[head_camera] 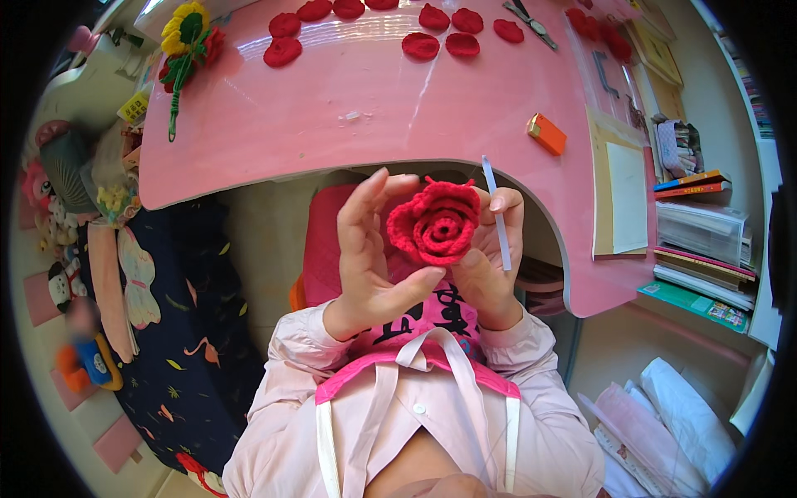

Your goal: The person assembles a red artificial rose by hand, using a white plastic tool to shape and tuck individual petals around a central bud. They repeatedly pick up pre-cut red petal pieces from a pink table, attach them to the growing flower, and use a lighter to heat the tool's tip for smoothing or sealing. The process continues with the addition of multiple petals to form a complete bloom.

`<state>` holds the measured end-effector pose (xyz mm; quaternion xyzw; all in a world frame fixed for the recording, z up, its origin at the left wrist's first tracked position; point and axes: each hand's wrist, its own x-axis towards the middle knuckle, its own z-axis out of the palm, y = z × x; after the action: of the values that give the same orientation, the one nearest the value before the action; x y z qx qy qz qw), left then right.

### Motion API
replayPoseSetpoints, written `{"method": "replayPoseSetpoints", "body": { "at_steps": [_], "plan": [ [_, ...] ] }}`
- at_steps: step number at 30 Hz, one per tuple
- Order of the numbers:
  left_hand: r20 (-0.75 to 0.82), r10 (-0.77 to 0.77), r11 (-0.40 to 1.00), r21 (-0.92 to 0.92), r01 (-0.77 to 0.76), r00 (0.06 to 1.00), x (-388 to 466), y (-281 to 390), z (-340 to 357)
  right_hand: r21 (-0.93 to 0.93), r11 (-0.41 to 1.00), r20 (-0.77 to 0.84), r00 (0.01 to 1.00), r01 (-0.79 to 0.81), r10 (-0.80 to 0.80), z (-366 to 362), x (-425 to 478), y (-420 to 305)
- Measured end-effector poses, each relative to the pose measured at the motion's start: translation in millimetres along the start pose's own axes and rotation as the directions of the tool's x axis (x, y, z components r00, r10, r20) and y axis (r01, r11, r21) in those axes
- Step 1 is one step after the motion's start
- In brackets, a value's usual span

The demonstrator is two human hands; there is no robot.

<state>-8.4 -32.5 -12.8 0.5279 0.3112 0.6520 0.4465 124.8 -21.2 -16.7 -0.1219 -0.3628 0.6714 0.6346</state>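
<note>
A red crocheted rose [443, 230] faces up in front of my chest, its petals spiralling round a small hole in the centre. My right hand [492, 249] holds it from behind and below on its right side. Between the fingers of that hand a slim whitish stick [499, 227], which looks like a glue stick, points up past the table's edge. My left hand [373, 249] curves around the left of the flower, fingers and thumb spread apart. Its thumb tip lies near the lower petals; whether it touches them is hard to tell.
On the pink table [261, 124] lie several red crocheted petals [421, 45], an orange box [547, 134], a small white scrap [353, 116] and pliers-like tool [530, 25]. A crocheted sunflower bouquet [185, 46] rests at the left; books [703, 264] are stacked right.
</note>
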Motion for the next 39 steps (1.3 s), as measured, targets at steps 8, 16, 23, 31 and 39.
{"method": "replayPoseSetpoints", "body": {
  "at_steps": [8, 16, 23, 31, 39],
  "plan": [
    [0.067, -0.014, 0.990, 0.140, 0.005, 0.998, -2, 8, -1, -0.090, 0.996, 0.050, 0.999, 0.027, -0.023, -6, -3, -6],
    [0.354, -0.077, 0.983, 0.182, 0.012, 0.932, 50, 41, -14, -0.187, 0.981, 0.080, 0.996, 0.048, -0.034, 4, 2, -15],
    [0.379, -0.162, 0.923, 0.384, 0.005, 0.911, 62, 57, -11, -0.349, 0.935, 0.120, 0.992, 0.068, -0.028, 5, 1, -21],
    [0.208, -0.157, 0.985, -0.037, 0.169, 0.965, 57, 52, 0, -0.118, 0.992, 0.084, 0.996, 0.034, -0.024, 0, 1, -21],
    [0.361, -0.284, 0.895, -0.233, 0.381, 0.888, 45, 36, -23, -0.072, 0.997, 0.082, 0.996, -0.023, 0.029, -13, 0, -18]
  ]
}}
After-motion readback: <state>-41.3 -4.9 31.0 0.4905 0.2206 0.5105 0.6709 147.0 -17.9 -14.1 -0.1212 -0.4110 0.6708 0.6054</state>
